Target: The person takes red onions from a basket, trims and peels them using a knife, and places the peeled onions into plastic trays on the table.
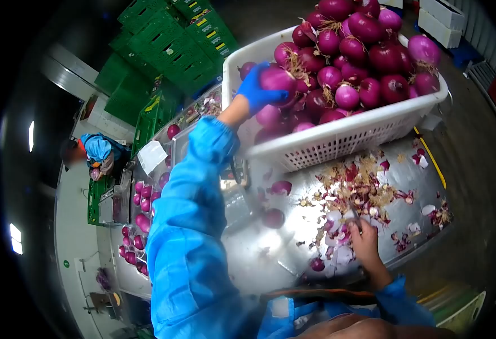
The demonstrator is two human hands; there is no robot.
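Nearest, the person's bare right hand (364, 242) is closed low over the counter (259, 257), pinching a small dark tool, probably a knife (355, 213). It rests close beside loose skins (352, 189), apparently so the blade is ready while the other hand fetches. The skins lie spread in front of the person, seemingly where trimmings drop.

Farther off, a heaped white crate (310, 155) sits at the far side of the counter, likely for easy reach. The left hand (252, 90), in a blue glove, is over its left end, fingers and thumb curved around an onion (276, 83). That wide hold suits a smooth, round bulb. The onion is among the others, at the top of the crate.

At left, more onions (140, 220) sit in rows, perhaps for packing. Beyond, a co-worker (98, 150) in blue bends over a round purple thing (94, 173). Stacked green boxes (169, 45) stand at the far left.
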